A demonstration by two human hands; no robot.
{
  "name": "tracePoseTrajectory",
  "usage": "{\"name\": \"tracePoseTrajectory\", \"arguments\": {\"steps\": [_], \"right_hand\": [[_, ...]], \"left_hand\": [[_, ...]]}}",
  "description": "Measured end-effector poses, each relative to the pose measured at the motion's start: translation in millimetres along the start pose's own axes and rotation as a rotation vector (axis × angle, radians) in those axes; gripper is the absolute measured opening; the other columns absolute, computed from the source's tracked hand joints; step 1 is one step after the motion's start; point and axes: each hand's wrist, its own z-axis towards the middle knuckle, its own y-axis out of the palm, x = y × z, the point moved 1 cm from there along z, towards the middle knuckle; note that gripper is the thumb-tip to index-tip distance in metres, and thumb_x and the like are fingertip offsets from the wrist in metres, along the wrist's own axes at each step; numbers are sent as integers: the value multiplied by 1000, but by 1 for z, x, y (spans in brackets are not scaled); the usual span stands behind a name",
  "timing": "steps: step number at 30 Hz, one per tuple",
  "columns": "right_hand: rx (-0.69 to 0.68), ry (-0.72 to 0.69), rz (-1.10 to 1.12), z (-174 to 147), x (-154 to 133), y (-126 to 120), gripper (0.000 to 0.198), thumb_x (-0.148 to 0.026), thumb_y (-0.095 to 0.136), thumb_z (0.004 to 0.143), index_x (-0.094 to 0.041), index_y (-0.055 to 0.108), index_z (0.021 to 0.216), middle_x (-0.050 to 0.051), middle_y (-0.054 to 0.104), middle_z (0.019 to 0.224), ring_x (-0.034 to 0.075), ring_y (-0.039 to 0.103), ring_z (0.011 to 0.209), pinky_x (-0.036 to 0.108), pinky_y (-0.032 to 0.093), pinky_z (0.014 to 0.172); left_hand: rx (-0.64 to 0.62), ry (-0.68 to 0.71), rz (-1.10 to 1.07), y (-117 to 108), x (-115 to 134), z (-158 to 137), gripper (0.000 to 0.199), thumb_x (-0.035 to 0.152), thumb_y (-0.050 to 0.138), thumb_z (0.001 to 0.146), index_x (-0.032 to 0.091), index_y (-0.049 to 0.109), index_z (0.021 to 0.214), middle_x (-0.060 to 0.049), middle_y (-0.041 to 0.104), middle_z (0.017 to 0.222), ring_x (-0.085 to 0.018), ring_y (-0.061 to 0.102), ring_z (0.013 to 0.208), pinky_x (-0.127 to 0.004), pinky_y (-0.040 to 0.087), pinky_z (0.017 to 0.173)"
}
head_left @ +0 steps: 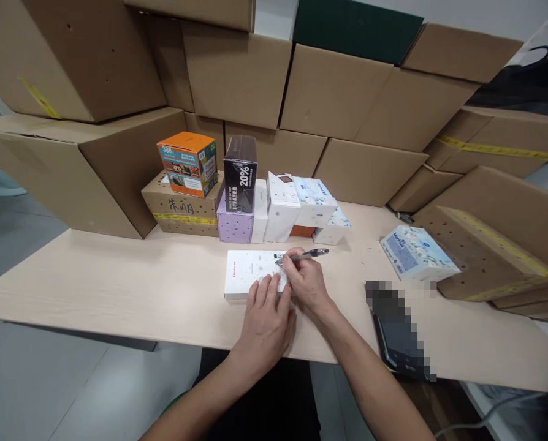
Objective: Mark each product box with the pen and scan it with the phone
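A white box (239, 272) with small printed patterns and red lettering lies flat on the table, near its front edge. My left hand (268, 312) rests on the box's near side with its fingers stretched out over the top. In my right hand (307, 278) is a black pen (314, 252), pinched between thumb and fingers, its tip at the upper right part of the box's top. The right end of the box is partly hidden behind my right hand.
Behind stand a lilac box (235, 222), a dark box (240, 177), an orange box (186, 162) on a carton, and white boxes (281, 211). To the right are a tissue pack (416, 252) and a dark, partly pixelated device (398, 334). Large cartons (338, 92) wall the back.
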Motion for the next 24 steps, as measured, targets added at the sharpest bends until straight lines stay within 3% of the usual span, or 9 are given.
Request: {"name": "tracePoseTrajectory", "arguments": {"steps": [9,15,20,24], "right_hand": [[-1,0,-23,1,-2,-2,26,-43,47,89,-22,55,77,-2,60,66,15,56,58,26,43,63],[46,43,-17,-2,3,-3,33,-52,44,91,-22,53,81,-3,57,60,14,54,53,25,44,57],[198,166,-132,1,20,-29,43,-54,21,98,-21,49,102,0,62,68,15,59,57,26,46,59],[187,274,-341,5,38,-58,36,-47,35,95,-18,53,105,10,70,87,21,64,74,30,45,69]], "left_hand": [[6,4,9,0,0,0,41,22,58,88,12,58,129,-20,59,135,-37,54,126,-54,42,106],[5,5,-10,0,0,-1,41,22,57,90,12,57,130,-21,58,137,-38,54,127,-55,42,105],[1,7,-31,-1,-1,-1,42,21,59,89,14,57,130,-21,56,138,-39,53,128,-57,43,104],[25,53,-62,-8,-1,-1,38,18,57,90,15,58,127,-19,57,136,-38,51,128,-58,45,104]]}}
